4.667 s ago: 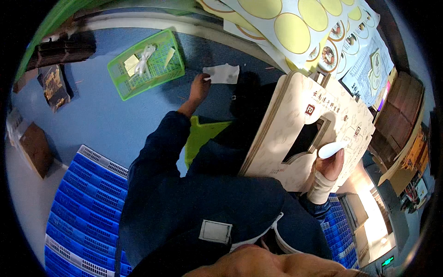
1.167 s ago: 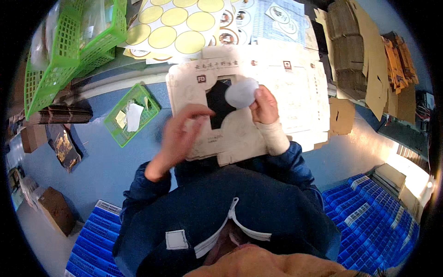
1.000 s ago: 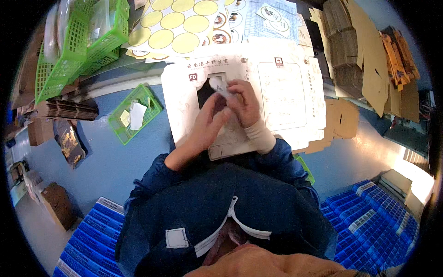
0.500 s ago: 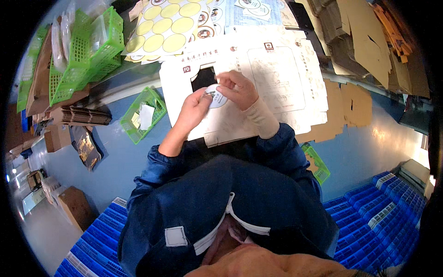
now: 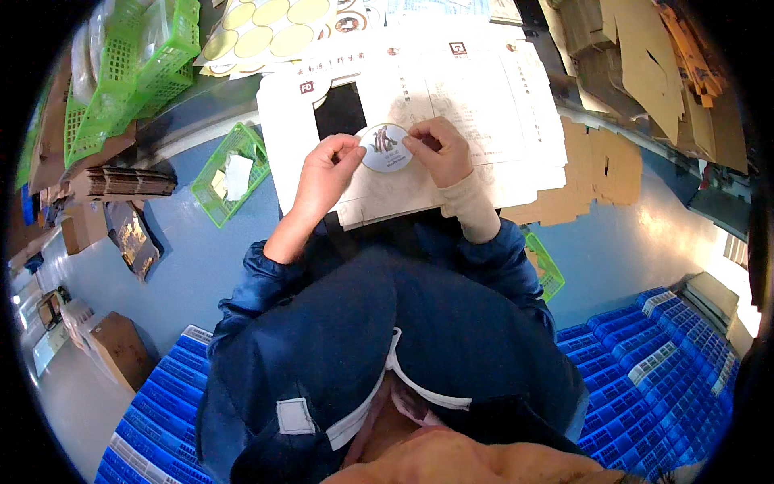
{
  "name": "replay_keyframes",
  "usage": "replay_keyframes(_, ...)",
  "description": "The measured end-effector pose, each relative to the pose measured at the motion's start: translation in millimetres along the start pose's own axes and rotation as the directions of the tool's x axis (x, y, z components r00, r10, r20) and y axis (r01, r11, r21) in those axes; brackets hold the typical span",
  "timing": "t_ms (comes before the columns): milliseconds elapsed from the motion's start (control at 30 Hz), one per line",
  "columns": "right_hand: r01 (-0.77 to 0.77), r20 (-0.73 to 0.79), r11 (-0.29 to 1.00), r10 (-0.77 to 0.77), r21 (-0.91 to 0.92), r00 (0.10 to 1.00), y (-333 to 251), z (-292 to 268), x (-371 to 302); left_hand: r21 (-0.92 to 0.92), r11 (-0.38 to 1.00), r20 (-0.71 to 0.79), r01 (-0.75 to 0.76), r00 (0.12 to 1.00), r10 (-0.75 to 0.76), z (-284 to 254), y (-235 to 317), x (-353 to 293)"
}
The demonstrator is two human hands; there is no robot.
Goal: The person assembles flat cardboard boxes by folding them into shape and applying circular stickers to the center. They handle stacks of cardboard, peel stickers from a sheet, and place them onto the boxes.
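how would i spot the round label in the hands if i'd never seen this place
Start at the wide stack of pale printed card in front of the person. Below and right of its dark cut-out window, the left hand and right hand pinch opposite edges of a round white label. Unlike the yellow circles grouped on a sheet beyond, it is single and bears a dark picture.

One head-worn fisheye view, steeply downward, at close range.
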State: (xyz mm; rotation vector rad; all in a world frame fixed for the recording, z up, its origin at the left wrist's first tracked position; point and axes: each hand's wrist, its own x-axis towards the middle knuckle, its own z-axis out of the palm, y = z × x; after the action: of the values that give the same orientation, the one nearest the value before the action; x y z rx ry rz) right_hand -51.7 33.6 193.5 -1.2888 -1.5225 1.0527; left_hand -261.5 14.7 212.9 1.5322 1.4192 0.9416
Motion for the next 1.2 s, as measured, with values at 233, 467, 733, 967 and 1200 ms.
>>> replay_keyframes(233, -0.097, 0.125, 0.989, 0.110, -0.111, 0.986, -10.6, 1.3, -13.5, 0.289, 0.957, 0.024, 0.034, 0.999, -0.043, -2.7, 11.2, -12.6)
replay_keyframes(467, -0.130, 0.160, 0.966, 0.168, -0.223, 0.973, -15.5, 6.2, -16.3, 0.374, 0.926, 0.040, 0.047, 0.997, -0.067, -5.4, 3.2, -12.8)
replay_keyframes(733, -0.099, 0.107, 0.959, 0.131, -0.264, 0.986, -16.1, 9.9, -11.5, 0.247, 0.953, 0.005, 0.176, 0.983, -0.183, -1.0, 9.6, -6.3)
replay_keyframes(967, -0.079, 0.083, 0.947, 0.110, -0.313, 0.990, -13.3, 12.5, -11.6, 0.267, 0.953, 0.000, 0.146, 0.988, -0.152, 1.2, 10.9, -2.6)
replay_keyframes(1200, -0.060, 0.081, 0.942, 0.092, -0.332, 0.993, -13.7, 13.9, -11.5, 0.310, 0.942, 0.008, 0.127, 0.991, -0.136, 1.6, 7.3, -2.4)
